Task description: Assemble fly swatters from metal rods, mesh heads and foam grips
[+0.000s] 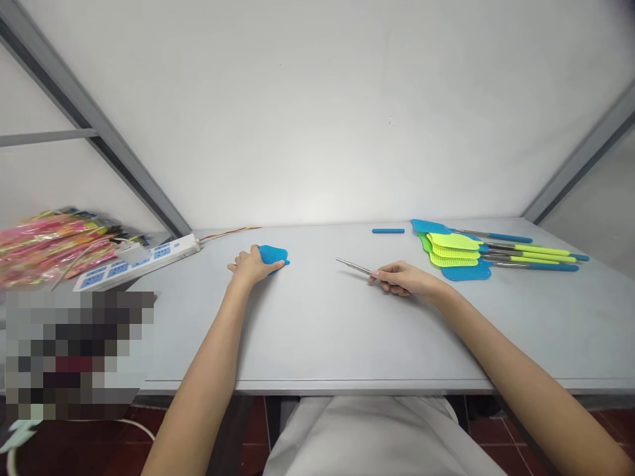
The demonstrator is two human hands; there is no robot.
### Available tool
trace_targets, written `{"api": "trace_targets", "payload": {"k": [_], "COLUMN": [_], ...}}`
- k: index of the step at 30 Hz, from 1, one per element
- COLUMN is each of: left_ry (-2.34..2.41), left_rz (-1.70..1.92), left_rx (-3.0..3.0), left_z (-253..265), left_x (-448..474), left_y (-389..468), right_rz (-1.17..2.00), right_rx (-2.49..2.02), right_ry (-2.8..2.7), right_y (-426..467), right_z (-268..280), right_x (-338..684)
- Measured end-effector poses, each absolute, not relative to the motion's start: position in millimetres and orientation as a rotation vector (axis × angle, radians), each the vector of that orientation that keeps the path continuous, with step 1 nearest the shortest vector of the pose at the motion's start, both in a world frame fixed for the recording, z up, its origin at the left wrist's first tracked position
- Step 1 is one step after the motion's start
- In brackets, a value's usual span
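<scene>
My left hand is closed around a blue fly swatter head on the left half of the table. The hand covers much of it. Pinched in my right hand is a thin metal rod, its bare tip pointing left toward the swatter head. The two pieces are apart. Near the wall, beyond my right hand, lies a loose blue handle. To the right is a pile of fly swatters in blue, yellow and green, with metal shafts and their handles pointing right.
A white power strip lies at the table's left, with thin coloured wires running behind it. Plastic-wrapped colourful goods are heaped farther left. A white wall closes off the back, and grey frame posts stand at both sides.
</scene>
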State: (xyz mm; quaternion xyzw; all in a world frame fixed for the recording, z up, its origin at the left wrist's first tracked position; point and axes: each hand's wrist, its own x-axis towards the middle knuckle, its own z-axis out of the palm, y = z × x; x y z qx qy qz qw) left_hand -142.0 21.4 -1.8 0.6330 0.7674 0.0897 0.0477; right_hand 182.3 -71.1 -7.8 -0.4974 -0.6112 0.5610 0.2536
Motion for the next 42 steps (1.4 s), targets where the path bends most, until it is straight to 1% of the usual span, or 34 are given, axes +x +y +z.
{"api": "trace_targets", "payload": {"k": [5, 8, 11, 14, 19, 29, 32, 36, 42], "left_ry": [2.192, 1.686, 1.321, 1.087, 1.095, 1.105, 0.995, 0.862, 0.924], "left_rz": [0.478, 0.694, 0.751, 0.773, 0.827, 0.861, 0.796, 0.642, 0.74], "left_rx": [1.804, 1.737, 1.732, 1.686, 1.653, 1.671, 1.697, 1.681, 1.616], "left_z": [-1, -1, 0, 1, 3, 3, 8, 16, 22], "left_x": [-120, -107, -97, -93, -96, -97, -98, -100, -97], "left_y": [16, 10, 3, -2, -1, -2, -5, -10, -15], "right_rz": [1.545, 1.537, 1.517, 1.482, 1.454, 1.466, 1.376, 1.245, 1.232], "right_rx": [-1.352, -1.373, -1.407, -1.478, -1.583, -1.586, -1.589, -1.472, -1.401], "right_ry": [-1.687, -1.703, -1.676, -1.65, -1.631, -1.663, -1.778, -1.996, -1.936], "right_y": [-72, -73, -72, -72, -71, -71, -72, -73, -75], "right_z": [-8, -9, -10, -8, -6, -5, -3, -1, -2], "right_x": [178, 176, 174, 177, 187, 185, 186, 191, 191]}}
